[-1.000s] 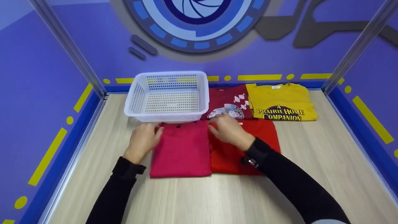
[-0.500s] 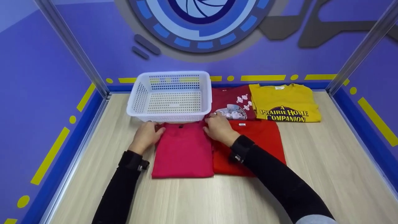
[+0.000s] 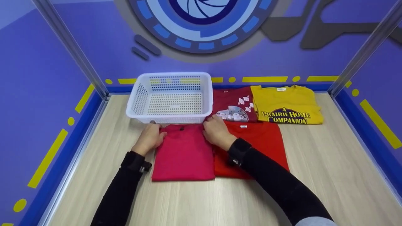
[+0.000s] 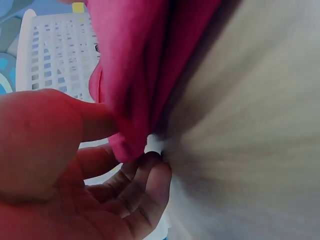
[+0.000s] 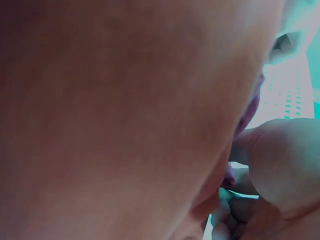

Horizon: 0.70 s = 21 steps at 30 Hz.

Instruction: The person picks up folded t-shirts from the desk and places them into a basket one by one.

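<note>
A folded pink shirt [image 3: 185, 153] lies flat on the table in the head view, its collar end toward the basket. My left hand [image 3: 149, 138] pinches its upper left corner; in the left wrist view, folded layers of the pink shirt [image 4: 132, 60] hang between thumb and fingers. At the upper right corner, my right hand [image 3: 217, 131] grips the shirt with thumb and curled fingers. The right wrist view is mostly filled by a close, blurred surface, with the right hand [image 5: 285, 170] at its edge holding a bit of cloth.
A white perforated plastic basket [image 3: 169, 119] stands just beyond the pink shirt. A folded red shirt [image 3: 260, 141] lies to its right, partly under my right forearm. Behind are a folded dark red shirt [image 3: 230, 98] with a floral print and a yellow shirt [image 3: 285, 99] with lettering.
My right hand has moved left from over the red shirt to the pink shirt's upper right corner. The left hand has closed onto the upper left corner.
</note>
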Tool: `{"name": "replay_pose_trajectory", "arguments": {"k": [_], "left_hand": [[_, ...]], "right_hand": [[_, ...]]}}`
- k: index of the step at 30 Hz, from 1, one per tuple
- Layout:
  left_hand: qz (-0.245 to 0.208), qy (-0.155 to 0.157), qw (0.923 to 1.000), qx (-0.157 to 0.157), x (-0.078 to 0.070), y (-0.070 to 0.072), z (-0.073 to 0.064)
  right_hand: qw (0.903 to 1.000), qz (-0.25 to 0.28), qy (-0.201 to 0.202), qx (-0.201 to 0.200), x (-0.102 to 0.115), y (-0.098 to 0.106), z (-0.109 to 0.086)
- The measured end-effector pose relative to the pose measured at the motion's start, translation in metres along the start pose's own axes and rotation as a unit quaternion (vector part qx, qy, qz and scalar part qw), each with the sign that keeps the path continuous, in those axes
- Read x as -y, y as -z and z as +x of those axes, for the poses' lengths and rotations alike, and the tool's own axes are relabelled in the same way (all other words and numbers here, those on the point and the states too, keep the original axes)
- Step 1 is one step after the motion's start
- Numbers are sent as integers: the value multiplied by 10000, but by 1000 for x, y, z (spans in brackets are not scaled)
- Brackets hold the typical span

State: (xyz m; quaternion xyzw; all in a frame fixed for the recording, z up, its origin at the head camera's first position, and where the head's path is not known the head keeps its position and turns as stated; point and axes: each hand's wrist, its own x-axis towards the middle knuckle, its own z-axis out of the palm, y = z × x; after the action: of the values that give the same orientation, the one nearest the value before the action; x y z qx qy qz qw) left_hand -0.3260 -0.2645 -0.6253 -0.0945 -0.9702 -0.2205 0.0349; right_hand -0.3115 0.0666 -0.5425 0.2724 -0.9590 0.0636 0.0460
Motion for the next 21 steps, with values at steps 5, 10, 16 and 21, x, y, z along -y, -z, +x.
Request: {"name": "replay_pose_trajectory", "arguments": {"k": [5, 10, 16, 21], "left_hand": [[-318, 164, 9991, 236, 0, 7, -5], [-930, 480, 9939, 344, -52, 63, -37], [-1490, 127, 9876, 473, -77, 106, -56], [-2123, 21, 9752, 618, -81, 128, -62]], "right_hand": [[9997, 188, 77, -158, -1, 2, -3], [9940, 1060, 229, -165, -4, 16, -11], [9739, 2268, 76, 88, -10, 42, -24], [9518, 3064, -107, 123, -14, 65, -35]]}}
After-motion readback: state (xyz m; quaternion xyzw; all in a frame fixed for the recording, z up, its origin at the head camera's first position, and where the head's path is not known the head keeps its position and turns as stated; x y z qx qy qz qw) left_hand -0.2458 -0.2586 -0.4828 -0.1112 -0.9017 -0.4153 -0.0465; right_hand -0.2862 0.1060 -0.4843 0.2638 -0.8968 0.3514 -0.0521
